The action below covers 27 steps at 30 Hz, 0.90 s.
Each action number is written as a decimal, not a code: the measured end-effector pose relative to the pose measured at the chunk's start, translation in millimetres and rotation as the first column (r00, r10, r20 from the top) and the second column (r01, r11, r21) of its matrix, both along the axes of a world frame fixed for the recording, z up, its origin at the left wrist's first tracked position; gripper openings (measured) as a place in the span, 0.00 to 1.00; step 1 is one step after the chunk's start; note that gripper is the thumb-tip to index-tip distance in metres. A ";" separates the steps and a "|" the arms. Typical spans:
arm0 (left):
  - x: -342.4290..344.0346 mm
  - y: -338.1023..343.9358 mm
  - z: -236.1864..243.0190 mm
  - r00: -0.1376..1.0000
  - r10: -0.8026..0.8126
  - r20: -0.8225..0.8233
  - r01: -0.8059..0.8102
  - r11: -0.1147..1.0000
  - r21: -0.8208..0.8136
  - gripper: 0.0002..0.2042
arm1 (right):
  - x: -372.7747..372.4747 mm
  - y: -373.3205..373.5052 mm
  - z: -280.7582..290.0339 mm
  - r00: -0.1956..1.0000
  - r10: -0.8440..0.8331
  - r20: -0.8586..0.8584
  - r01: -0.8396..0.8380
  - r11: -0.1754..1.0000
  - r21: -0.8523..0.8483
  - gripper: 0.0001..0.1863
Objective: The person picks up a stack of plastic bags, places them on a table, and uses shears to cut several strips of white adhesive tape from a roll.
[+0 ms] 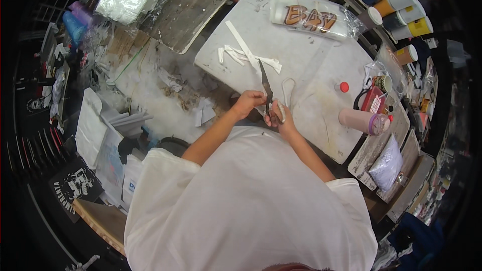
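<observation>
My right hand [277, 118] is closed around the dark handles of a large pair of scissors [266, 83], whose long blades point up and away over the white worktable [316, 95]. My left hand [247, 103] is closed beside the scissors, its fingertips pinching something too small to make out. Beyond the blades, white strips [236, 37] and short curled offcuts lie on the tabletop. A thin pale loop [287, 86] lies to the right of the blades.
A bagged item with orange lettering [309, 17], a red-capped container [342, 87] and a pink bottle [359, 120] sit on the table. Tubs [399, 0] line the right. A grey board [193, 10], papers [95, 135] and a littered floor [150, 100] show at left.
</observation>
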<state>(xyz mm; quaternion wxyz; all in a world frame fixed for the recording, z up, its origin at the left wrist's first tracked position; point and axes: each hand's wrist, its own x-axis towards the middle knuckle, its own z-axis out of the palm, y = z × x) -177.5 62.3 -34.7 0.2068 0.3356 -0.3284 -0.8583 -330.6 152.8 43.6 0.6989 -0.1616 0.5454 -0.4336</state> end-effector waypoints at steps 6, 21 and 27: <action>2.3 -0.6 3.0 0.992 -0.080 0.097 0.087 0.994 -0.066 0.03 | 1.6 -1.8 9.9 0.992 0.084 -0.097 -0.086 0.996 -0.021 0.24; 1.8 -84.6 5.3 0.941 0.245 0.234 -0.291 0.937 0.193 0.16 | 1.7 -7.3 8.1 0.992 0.085 -0.089 -0.087 0.996 -0.022 0.28; -11.7 -64.3 -19.6 0.951 0.239 0.197 -0.266 0.956 0.125 0.14 | 0.9 -8.8 10.6 0.993 0.071 -0.090 -0.069 0.997 0.029 0.30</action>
